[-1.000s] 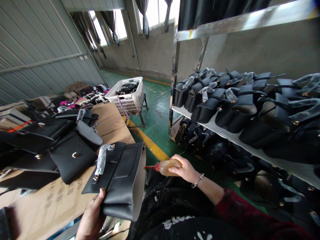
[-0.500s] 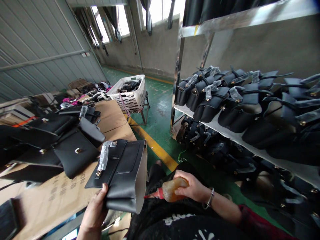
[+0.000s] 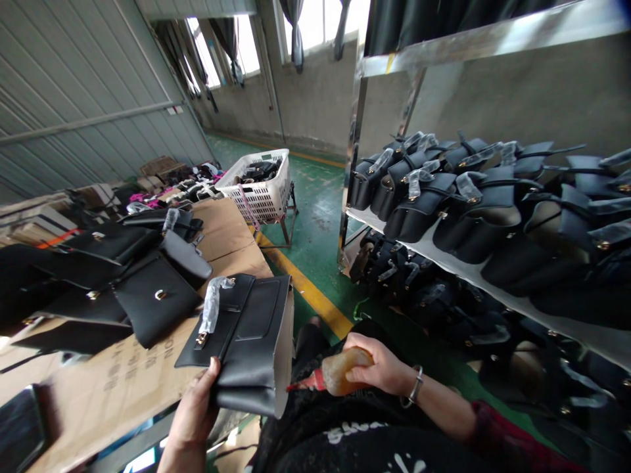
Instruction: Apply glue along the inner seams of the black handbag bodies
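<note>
Black bag (image 3: pixel 246 341) under left fingers (image 3: pixel 213 372) (thumb atop)

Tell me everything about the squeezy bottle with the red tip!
The squeeze bottle is small and soft-looking, with a see-through body full of amber-brown liquid. Its pointed red nozzle aims left, close to the open pale edge of the black bag, though contact can't be judged. It lies nearly sideways, above the person's lap. The right hand wraps around its back end; the left hand holds the bag.
</note>
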Motion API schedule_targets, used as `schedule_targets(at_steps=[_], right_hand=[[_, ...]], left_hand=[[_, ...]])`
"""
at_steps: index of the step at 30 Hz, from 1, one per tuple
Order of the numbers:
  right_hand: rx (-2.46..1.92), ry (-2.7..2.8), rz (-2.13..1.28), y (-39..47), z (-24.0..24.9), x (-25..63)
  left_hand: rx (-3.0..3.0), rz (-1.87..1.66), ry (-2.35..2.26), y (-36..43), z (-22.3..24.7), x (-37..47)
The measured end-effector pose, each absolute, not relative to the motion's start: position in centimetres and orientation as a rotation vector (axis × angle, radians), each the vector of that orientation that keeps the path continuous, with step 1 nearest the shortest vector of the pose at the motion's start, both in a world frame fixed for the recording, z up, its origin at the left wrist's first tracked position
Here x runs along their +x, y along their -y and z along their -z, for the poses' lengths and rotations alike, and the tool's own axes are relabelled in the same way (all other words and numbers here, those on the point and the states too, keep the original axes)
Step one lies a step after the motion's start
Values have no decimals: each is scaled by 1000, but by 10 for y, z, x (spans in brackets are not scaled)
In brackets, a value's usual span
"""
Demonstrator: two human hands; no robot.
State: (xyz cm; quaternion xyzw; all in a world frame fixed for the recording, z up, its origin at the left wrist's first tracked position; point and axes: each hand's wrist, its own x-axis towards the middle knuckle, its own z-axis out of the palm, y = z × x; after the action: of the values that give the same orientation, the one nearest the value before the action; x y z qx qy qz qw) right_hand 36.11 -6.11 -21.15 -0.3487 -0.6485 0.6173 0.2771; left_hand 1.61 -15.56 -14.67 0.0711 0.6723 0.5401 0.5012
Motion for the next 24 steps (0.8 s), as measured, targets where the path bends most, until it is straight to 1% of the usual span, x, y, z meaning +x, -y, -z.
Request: schedule_targets(at_steps=[2, 5, 7, 14, 20, 24], right_hand=[[-949, 1715, -1661, 61, 211, 361], [-1061, 1663, -1558, 54, 214, 360], [-1105, 1645, -1548, 51, 217, 360], [-963, 1584, -1891, 69, 215, 362], [-1043, 1529, -1828, 71, 213, 361], [-955, 1481, -2008, 74, 214, 360]], left_hand=[[169, -1307, -1596, 156, 146, 17], [143, -1337, -1568, 155, 144, 19], [128, -1342, -1550, 154, 142, 21], [137, -1364, -1570, 152, 145, 24], [158, -1360, -1576, 153, 145, 25], [158, -1380, -1573, 153, 149, 25]])
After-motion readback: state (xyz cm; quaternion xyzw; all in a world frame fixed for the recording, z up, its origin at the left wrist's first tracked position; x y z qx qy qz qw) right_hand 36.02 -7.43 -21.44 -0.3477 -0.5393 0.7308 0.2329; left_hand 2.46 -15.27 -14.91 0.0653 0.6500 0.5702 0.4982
